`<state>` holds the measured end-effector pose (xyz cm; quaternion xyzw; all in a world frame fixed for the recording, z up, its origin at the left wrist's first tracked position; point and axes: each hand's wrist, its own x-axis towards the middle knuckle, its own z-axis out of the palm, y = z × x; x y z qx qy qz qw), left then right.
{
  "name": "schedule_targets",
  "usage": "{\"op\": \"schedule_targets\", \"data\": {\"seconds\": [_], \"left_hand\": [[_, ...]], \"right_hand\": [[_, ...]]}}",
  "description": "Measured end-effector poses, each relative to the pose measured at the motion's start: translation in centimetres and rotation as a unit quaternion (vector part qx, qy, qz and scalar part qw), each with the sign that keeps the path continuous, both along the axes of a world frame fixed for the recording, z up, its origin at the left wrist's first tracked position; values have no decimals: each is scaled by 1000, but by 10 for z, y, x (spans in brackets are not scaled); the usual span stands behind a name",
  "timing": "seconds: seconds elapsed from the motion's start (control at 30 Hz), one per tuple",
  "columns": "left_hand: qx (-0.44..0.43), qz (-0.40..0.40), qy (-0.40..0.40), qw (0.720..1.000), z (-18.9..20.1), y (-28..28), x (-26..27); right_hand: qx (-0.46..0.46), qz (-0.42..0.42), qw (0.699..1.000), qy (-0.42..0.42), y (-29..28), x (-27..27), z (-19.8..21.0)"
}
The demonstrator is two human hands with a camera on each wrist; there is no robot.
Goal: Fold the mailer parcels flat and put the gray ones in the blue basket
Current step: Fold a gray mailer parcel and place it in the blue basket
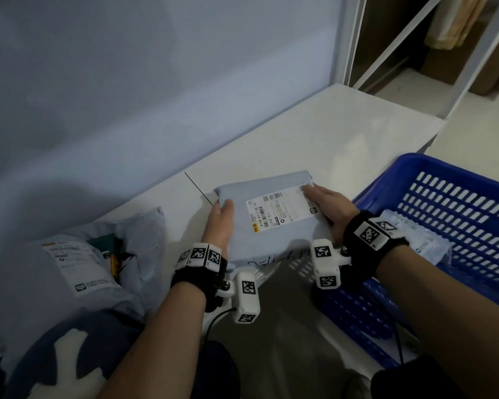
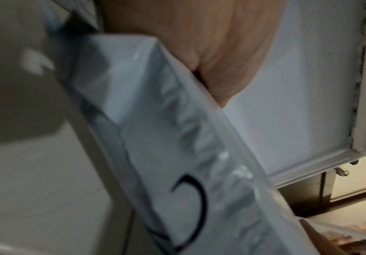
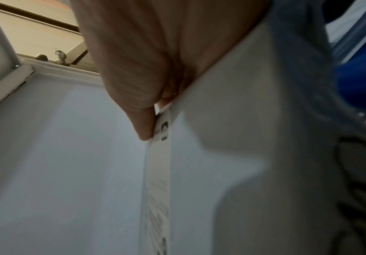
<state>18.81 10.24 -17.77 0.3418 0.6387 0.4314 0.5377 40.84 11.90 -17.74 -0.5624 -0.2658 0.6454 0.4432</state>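
A: Start big — what carries it all?

B: A white table (image 1: 314, 133) against a pale wall. The blue basket (image 1: 455, 203) sits at its right near corner, with a clear-wrapped parcel (image 1: 421, 240) already lying inside. At the left near edge lies a heap of loose gray mailers (image 1: 78, 254), not yet flattened.

A: And the one being worked?

B: A gray mailer parcel (image 1: 265, 226), label (image 1: 280, 211) up, held over the near edge of the table between heap and basket. It looks folded to a neat rectangle.

A: The grip?

B: Both clamped on it. The left hand (image 1: 221, 223) holds the left edge, thumb on top; the right hand (image 1: 326, 205) lies along the right edge — its wrist view shows the thumb pressed to the label side with the parcel pinched against the palm.

A: So which step?

B: Folding seems finished; I'd judge this the carry. Next it must travel right, clear the basket rim, and go in flat so the fold holds
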Motion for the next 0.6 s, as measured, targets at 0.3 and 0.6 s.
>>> {"op": "schedule_targets", "data": {"seconds": [0.3, 0.6], "left_hand": [[28, -50, -8, 998, 22, 4, 53], [39, -122, -3, 992, 31, 11, 118]], "right_hand": [[25, -42, 998, -35, -30, 48, 22], [-37, -114, 984, -128, -55, 103, 34]]}}
